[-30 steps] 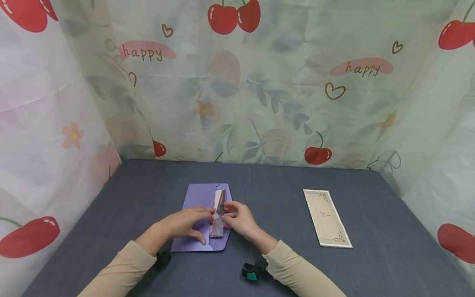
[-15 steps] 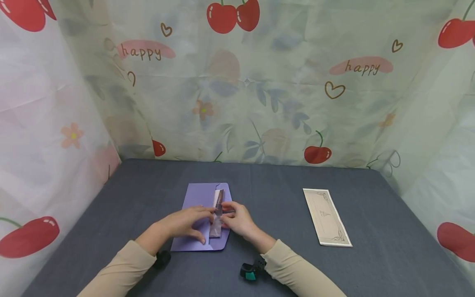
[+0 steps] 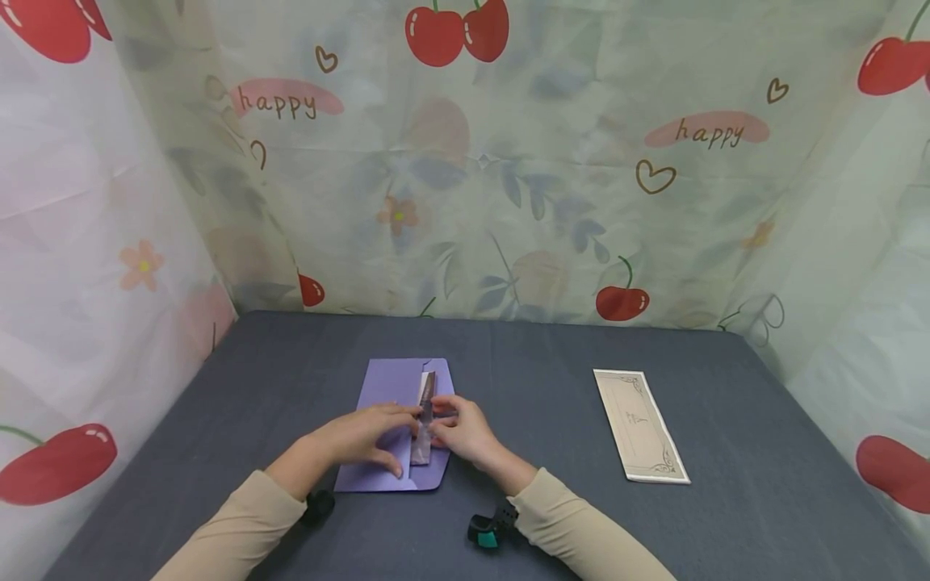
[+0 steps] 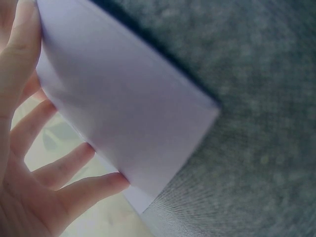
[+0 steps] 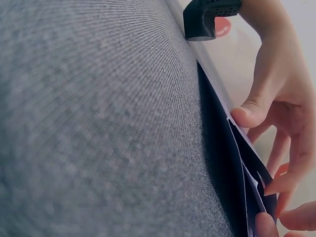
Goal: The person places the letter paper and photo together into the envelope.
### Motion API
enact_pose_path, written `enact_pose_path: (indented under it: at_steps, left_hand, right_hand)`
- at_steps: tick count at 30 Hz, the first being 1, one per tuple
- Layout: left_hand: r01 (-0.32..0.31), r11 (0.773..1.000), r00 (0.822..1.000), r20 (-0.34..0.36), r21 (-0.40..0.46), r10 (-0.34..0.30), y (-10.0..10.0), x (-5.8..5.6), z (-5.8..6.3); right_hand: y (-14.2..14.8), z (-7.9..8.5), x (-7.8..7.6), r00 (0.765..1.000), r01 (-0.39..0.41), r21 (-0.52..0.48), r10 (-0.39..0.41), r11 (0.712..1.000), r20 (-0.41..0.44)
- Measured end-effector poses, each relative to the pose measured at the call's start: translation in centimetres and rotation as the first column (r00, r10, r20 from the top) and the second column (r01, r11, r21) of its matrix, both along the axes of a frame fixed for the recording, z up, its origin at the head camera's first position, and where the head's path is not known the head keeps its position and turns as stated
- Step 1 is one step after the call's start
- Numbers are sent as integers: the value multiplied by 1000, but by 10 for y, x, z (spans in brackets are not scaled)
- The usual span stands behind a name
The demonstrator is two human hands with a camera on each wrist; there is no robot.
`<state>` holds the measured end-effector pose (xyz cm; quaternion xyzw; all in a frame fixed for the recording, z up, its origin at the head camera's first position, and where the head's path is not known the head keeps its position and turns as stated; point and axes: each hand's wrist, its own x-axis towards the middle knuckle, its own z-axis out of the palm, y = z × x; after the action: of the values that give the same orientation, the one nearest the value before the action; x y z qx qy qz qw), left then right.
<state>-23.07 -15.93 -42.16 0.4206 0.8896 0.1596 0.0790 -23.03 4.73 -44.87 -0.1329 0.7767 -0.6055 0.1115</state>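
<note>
A purple envelope (image 3: 388, 383) lies on the dark table with its flap opened out to the right. Part of a printed paper card (image 3: 421, 452) sticks out of its mouth as a narrow strip. My left hand (image 3: 363, 436) rests on the envelope, fingers spread, fingertips at the mouth's edge. The left wrist view has these fingers touching the envelope's (image 4: 128, 103) side. From the right, my right hand (image 3: 468, 432) pinches the card's outer edge between thumb and fingers. Only its fingertips (image 5: 265, 226) show in the right wrist view, close to the envelope's gap.
To the right lies a long beige printed paper slip (image 3: 639, 428) with ornamented corners. A black wrist device (image 3: 487, 531) with a teal patch sits by the right sleeve. Cherry-patterned curtains (image 3: 494, 186) enclose the dark cloth-covered table (image 3: 523, 379) at the back and sides.
The card has slid a little left into the envelope, so its visible strip is narrower. My right hand has moved slightly left with it; my left hand stays in place.
</note>
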Motion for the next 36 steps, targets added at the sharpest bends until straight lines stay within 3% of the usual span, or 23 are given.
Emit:
enact_pose_path:
  at_steps: [36]
  left_hand:
    - [-10,1000,1000,-15,-12,10,0,0,-1]
  right_hand:
    - [-9,4,3,999,-10,-22,11,1000,30]
